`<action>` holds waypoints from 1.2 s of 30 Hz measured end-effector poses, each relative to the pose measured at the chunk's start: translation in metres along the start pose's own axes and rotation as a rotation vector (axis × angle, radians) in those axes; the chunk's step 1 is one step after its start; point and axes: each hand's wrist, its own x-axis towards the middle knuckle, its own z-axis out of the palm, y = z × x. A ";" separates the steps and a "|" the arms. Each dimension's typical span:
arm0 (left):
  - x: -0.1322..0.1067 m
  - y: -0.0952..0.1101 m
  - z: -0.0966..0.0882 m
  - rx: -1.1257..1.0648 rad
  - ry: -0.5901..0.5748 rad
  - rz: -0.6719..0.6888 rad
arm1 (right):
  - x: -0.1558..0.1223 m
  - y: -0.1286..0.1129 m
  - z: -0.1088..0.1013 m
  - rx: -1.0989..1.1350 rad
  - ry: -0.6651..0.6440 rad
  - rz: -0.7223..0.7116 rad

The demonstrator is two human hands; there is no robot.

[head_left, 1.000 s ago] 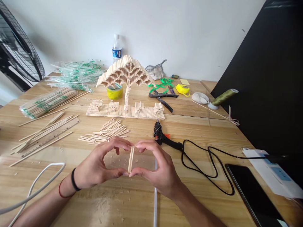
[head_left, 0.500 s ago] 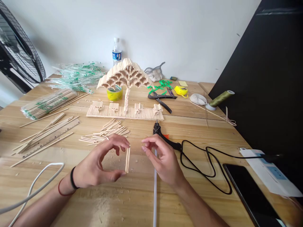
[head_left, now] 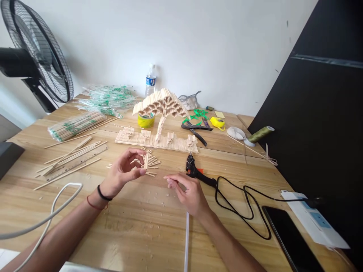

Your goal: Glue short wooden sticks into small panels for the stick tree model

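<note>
Between the thumb and fingertips of my left hand (head_left: 126, 168), a small piece of short wooden sticks (head_left: 146, 161) joined side by side is held upright. Behind it lies a pile of short cut sticks (head_left: 154, 160), partly covered by the hand. My right hand (head_left: 188, 192) hovers to the right, its thumb and fingertips pinched together; whether anything small is in them I cannot make out. A black hot glue gun (head_left: 195, 170) rests just beyond it, with a long clear glue stick (head_left: 186, 241) running toward me. The stick-built tree model (head_left: 160, 126) stands behind on its slatted base (head_left: 178, 144).
On the left lie a bundle of skewers (head_left: 76, 125), loose sticks and a clear ruler (head_left: 76, 162), with a white cable (head_left: 51, 215) nearer. Pliers (head_left: 197, 130), a yellow tape measure (head_left: 217, 123) and a thread spool (head_left: 259, 135) are behind. A black cord (head_left: 252, 211) and phone (head_left: 289, 238) lie right.
My left hand has moved forward with the joined sticks, over the near side of the stick pile. The right hand stays pinched near the glue gun. The view has tilted up and shifted left.
</note>
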 end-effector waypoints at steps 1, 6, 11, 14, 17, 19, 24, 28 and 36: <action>0.000 -0.001 0.000 0.004 0.006 -0.005 | 0.002 -0.002 0.002 -0.010 -0.021 -0.010; 0.001 -0.003 -0.002 0.018 0.021 -0.011 | 0.014 -0.011 0.012 -0.006 -0.103 -0.032; 0.001 -0.005 -0.002 0.020 -0.008 -0.004 | 0.028 -0.007 0.004 0.025 -0.053 0.060; 0.000 -0.007 0.000 0.027 -0.038 -0.010 | 0.033 -0.004 -0.008 0.058 0.001 0.157; -0.001 -0.008 0.001 0.037 -0.069 -0.012 | 0.034 -0.003 -0.017 0.102 0.017 0.222; -0.001 -0.008 0.001 0.044 -0.086 -0.008 | 0.034 -0.002 -0.022 0.130 -0.007 0.230; -0.001 -0.010 0.000 0.069 -0.116 0.009 | 0.032 0.000 -0.028 0.180 -0.079 0.191; -0.003 -0.012 0.003 0.120 -0.148 0.042 | 0.027 -0.001 -0.025 0.185 -0.052 0.223; -0.013 -0.008 0.012 0.267 -0.262 0.080 | 0.010 -0.013 -0.009 0.306 -0.100 0.156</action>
